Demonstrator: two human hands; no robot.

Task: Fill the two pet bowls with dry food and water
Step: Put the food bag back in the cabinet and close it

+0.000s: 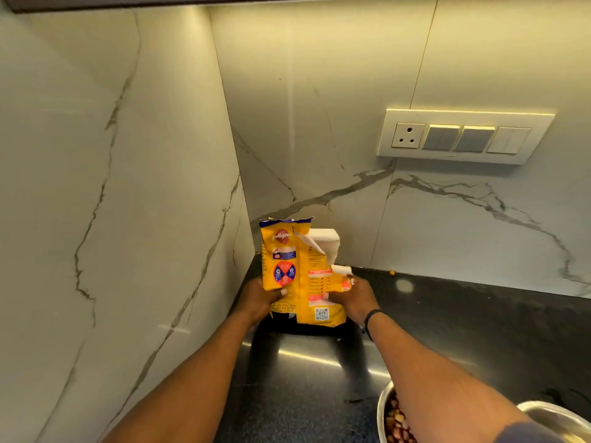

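A yellow dry-food bag [295, 270] with a torn-open top stands upright on the black counter [463, 330] in the far left corner. My left hand [259, 298] grips its lower left side. My right hand [353, 297] holds its right side, near the torn white flap. At the bottom right a steel bowl [385, 410] holds brown kibble, partly hidden by my right forearm. A second steel bowl [556, 418] sits beside it to the right; its contents are hidden.
Marble walls close the corner on the left and behind the bag. A switch and socket panel [463, 137] is on the back wall. One loose kibble piece [392, 273] lies on the counter by the wall.
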